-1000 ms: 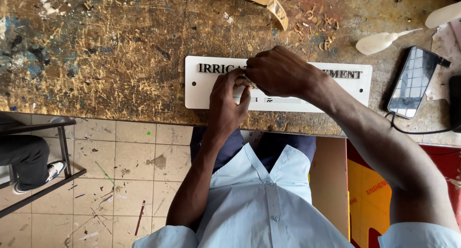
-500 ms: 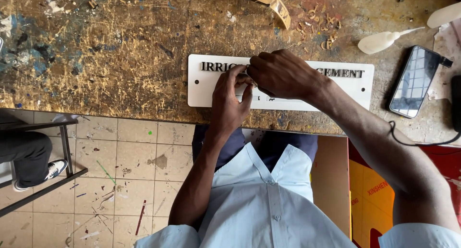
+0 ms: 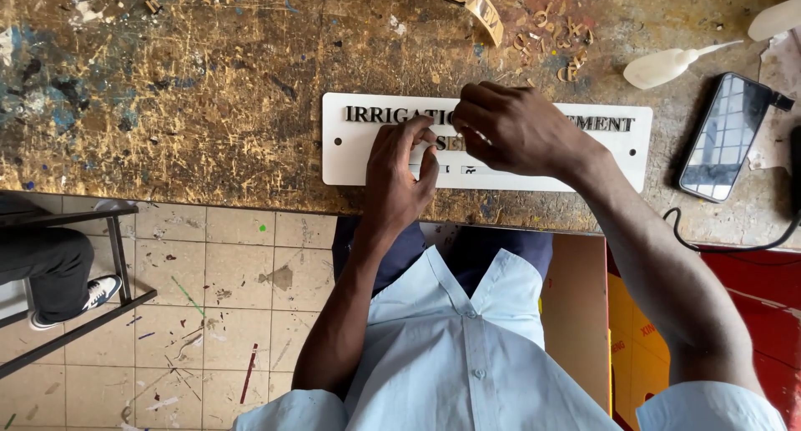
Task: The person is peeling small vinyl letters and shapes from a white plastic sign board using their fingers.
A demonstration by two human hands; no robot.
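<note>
Hands meet over a long white sign plate [image 3: 350, 160] that lies flat near the front edge of the worn, paint-flecked counter [image 3: 167, 97], close to the body so both arms reach it with bent elbows; raised dark letters [image 3: 388, 114] run along its upper row, partly hidden by the knuckles. The left hand [image 3: 400, 176] rests palm down on the plate, its fingers [image 3: 410, 135] curled up to the second row as if steadying a small piece there; the right hand [image 3: 517, 131] arches over from the right, fingertips pinched together just beside the left ones; whether they grip a letter I cannot tell, since the knuckles cover the spot. Loose cut letters [image 3: 559, 43] lie scattered well behind the plate; a white squeeze bottle [image 3: 667, 64] lies on its side to the right, within reach; a phone [image 3: 722, 135] with a cable lies near the plate's right end.
</note>
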